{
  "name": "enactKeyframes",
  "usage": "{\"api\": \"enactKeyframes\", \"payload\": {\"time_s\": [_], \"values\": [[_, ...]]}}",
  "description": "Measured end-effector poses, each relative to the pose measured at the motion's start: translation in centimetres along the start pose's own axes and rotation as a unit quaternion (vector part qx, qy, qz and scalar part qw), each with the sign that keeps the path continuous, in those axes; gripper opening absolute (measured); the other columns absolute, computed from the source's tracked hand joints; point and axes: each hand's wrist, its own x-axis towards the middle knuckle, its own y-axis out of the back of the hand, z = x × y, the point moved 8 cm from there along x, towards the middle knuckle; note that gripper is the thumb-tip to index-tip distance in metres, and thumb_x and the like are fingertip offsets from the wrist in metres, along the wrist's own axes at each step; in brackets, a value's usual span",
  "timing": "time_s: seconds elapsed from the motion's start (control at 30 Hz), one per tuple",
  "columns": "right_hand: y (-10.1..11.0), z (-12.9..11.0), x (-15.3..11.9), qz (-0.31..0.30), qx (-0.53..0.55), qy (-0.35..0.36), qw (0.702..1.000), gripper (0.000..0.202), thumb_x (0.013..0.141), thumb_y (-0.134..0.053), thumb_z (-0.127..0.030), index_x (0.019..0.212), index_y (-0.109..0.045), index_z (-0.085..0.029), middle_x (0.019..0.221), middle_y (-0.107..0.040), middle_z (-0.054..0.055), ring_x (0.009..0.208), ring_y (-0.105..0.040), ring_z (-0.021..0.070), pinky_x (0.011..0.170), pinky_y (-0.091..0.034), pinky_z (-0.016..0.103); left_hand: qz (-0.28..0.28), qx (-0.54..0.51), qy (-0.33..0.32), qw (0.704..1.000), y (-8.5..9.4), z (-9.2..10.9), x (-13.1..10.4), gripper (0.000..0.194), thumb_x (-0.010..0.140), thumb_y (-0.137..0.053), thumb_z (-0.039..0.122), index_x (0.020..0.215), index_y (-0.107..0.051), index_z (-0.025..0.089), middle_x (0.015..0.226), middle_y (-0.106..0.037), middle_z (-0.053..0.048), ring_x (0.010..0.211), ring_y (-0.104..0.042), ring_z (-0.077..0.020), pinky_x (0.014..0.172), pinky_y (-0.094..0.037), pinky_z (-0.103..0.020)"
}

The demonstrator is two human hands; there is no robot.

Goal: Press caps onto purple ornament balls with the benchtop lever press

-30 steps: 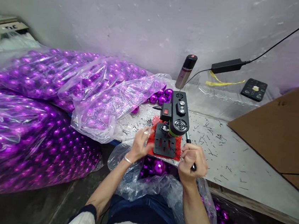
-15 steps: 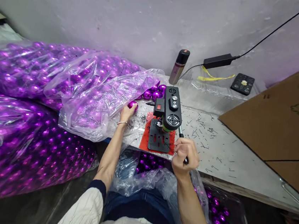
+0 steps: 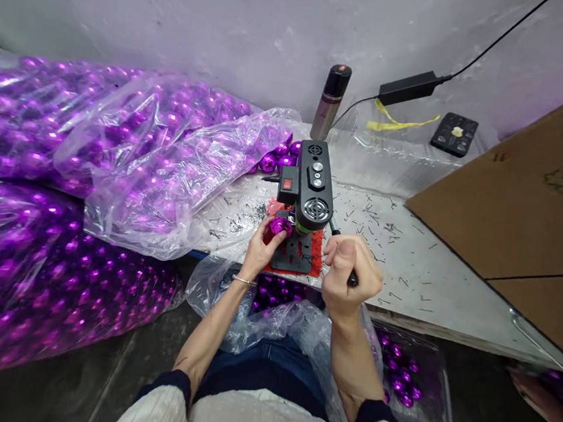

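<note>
My left hand [image 3: 260,249] grips a shiny purple ball [image 3: 280,226] between thumb and fingers, at the left side of a small black bench drill press [image 3: 316,182]. The ball is beside the machine's lower end, above its slotted black base [image 3: 291,256]; whether it touches the bit I cannot tell. My right hand [image 3: 352,272] is wrapped round the black grip of the machine's lever [image 3: 335,227] on the right. Under the base lies a red sheet [image 3: 316,255]. Several more purple balls [image 3: 268,162] spill from a clear bag behind the machine.
Large clear bags of purple balls [image 3: 134,122] fill the left side. A spray can [image 3: 331,102], a black power adapter [image 3: 408,88] and a black square device [image 3: 453,134] stand at the back. Dark shavings litter the white tabletop [image 3: 381,262]. A cardboard box [image 3: 528,210] leans in from the right.
My left hand has brought the purple ball from beside the bag rightward and nearer, to the drill press. My right hand still holds the lever. The whole view has shifted slightly.
</note>
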Motion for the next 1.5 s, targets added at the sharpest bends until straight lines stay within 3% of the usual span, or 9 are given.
{"api": "enactKeyframes", "payload": {"time_s": [0.17,0.3,0.5,0.6,1.1,1.5], "values": [[0.0,0.1,-0.1,-0.003,0.002,0.001,1.0,0.031,0.099,-0.048,-0.013,0.069,-0.049,-0.021,0.066,-0.056,-0.002,0.062,-0.054,0.0102,0.058,-0.04,0.027,0.006,0.183,-0.044,0.982,-0.4,0.9,-1.1,0.054,0.086,-0.078,0.051,0.131,-0.065,0.024,0.123,-0.072,-0.011,0.12,-0.066,-0.0307,0.111,-0.046,-0.049],[0.0,0.1,-0.2,0.0,0.003,0.002,1.0,0.031,0.098,-0.049,-0.012,0.069,-0.05,-0.021,0.065,-0.056,-0.002,0.062,-0.054,0.0102,0.058,-0.04,0.027,-0.01,0.246,-0.081,0.966,-1.0,1.2,-1.9,0.055,0.087,-0.077,0.048,0.135,-0.063,0.024,0.127,-0.072,-0.011,0.121,-0.065,-0.031,0.11,-0.044,-0.05],[0.1,0.1,-0.7,-0.002,-0.004,0.015,1.0,0.03,0.098,-0.049,-0.01,0.069,-0.05,-0.021,0.066,-0.057,-0.001,0.063,-0.056,0.0107,0.059,-0.041,0.027,-0.053,0.235,-0.184,0.953,-2.3,1.3,-2.7,0.058,0.085,-0.079,0.049,0.134,-0.062,0.023,0.132,-0.071,-0.012,0.125,-0.065,-0.0294,0.114,-0.043,-0.048],[0.1,0.3,-1.0,-0.008,-0.004,0.02,1.0,0.029,0.097,-0.049,-0.01,0.07,-0.051,-0.021,0.067,-0.059,-0.001,0.065,-0.057,0.0111,0.06,-0.042,0.027,-0.053,0.229,-0.206,0.95,-2.4,0.9,-2.5,0.06,0.084,-0.08,0.049,0.135,-0.062,0.022,0.133,-0.071,-0.013,0.125,-0.066,-0.0298,0.114,-0.045,-0.05],[-0.5,2.9,-5.9,0.01,-0.027,0.08,0.996,0.031,0.102,-0.042,-0.021,0.073,-0.052,-0.022,0.071,-0.062,0.0,0.063,-0.058,0.0117,0.061,-0.048,0.027,-0.059,0.201,-0.22,0.953,-2.4,1.0,-2.2,0.062,0.083,-0.082,0.048,0.135,-0.063,0.022,0.13,-0.072,-0.014,0.125,-0.067,-0.0307,0.115,-0.047,-0.053],[-0.7,4.0,-7.5,0.073,-0.023,0.098,0.992,0.035,0.104,-0.039,-0.027,0.071,-0.05,-0.022,0.069,-0.062,-0.002,0.058,-0.058,0.0111,0.072,-0.054,0.033,-0.071,0.196,-0.207,0.956,-2.3,1.2,-2.2,0.061,0.083,-0.081,0.047,0.135,-0.062,0.021,0.132,-0.071,-0.013,0.126,-0.067,-0.0297,0.117,-0.046,-0.054]]}}
